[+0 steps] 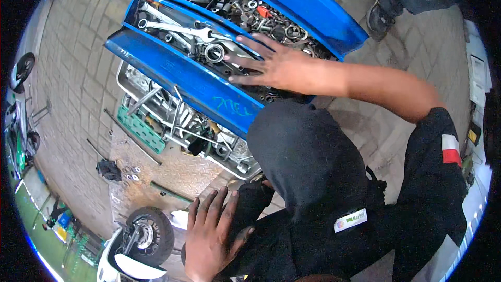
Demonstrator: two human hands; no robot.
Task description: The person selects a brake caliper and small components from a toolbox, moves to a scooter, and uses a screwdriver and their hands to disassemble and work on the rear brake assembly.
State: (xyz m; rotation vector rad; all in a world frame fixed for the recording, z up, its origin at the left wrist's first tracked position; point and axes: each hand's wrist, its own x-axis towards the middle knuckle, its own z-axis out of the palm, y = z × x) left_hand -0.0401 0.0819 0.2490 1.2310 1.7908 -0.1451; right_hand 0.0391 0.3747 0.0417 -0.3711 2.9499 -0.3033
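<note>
From the lower edge my left hand (pixel 211 237) reaches up with its fingers outstretched and nothing in it. It overlaps the black sleeve (pixel 253 203) of a person crouching in front of me; whether it touches the cloth I cannot tell. My right hand is out of view. That person wears a black hood (pixel 308 156), and their bare arm stretches to a blue metal toolbox (pixel 182 81). Their hand (pixel 261 62) is spread over the tray, beside a large spanner (pixel 206 34) and a ring-shaped spanner end (pixel 214 53).
Nuts and bolts (pixel 271 21) fill the toolbox's upper tray. Below lie a metal tray (pixel 182 120) of tools, a green perforated plate (pixel 138 128) and several washers (pixel 130 172). A motorbike wheel (pixel 151 237) stands at lower left. Someone's shoe (pixel 378 18) is at upper right.
</note>
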